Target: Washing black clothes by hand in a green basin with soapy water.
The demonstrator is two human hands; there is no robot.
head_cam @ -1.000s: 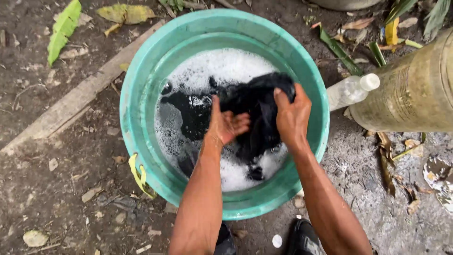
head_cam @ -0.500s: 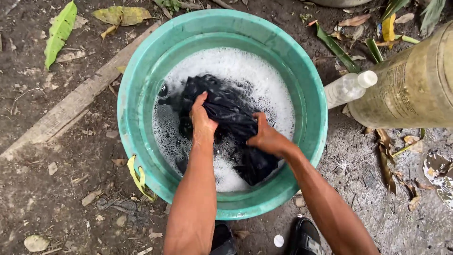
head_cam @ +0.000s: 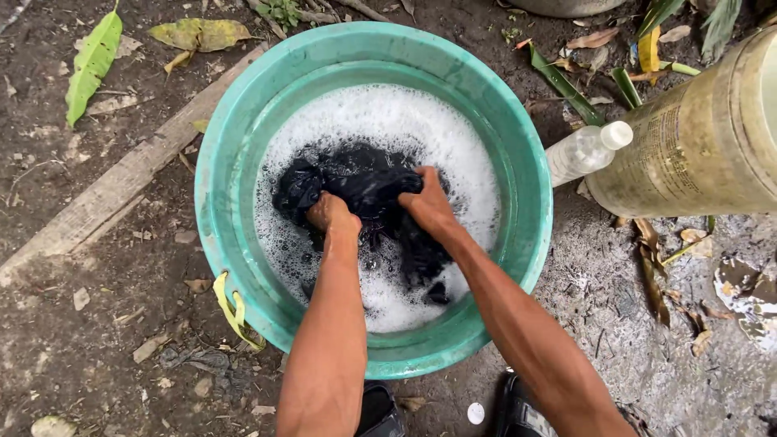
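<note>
2 hands grip the dark cloth (head_cam: 356, 182) mid-basin (head_cam: 243, 121): left hand (head_cam: 330, 212) fisted on its near-left part, right hand (head_cam: 427, 202) clamped alongside, cloth's bulk lying twd far rim, both equally near.

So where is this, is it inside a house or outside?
Outside, most likely a yard used for washing clothes by hand. The green tub of soapy water sits on bare dirt, fallen leaves lie around, and both hands press a dark cloth into the suds.
</note>
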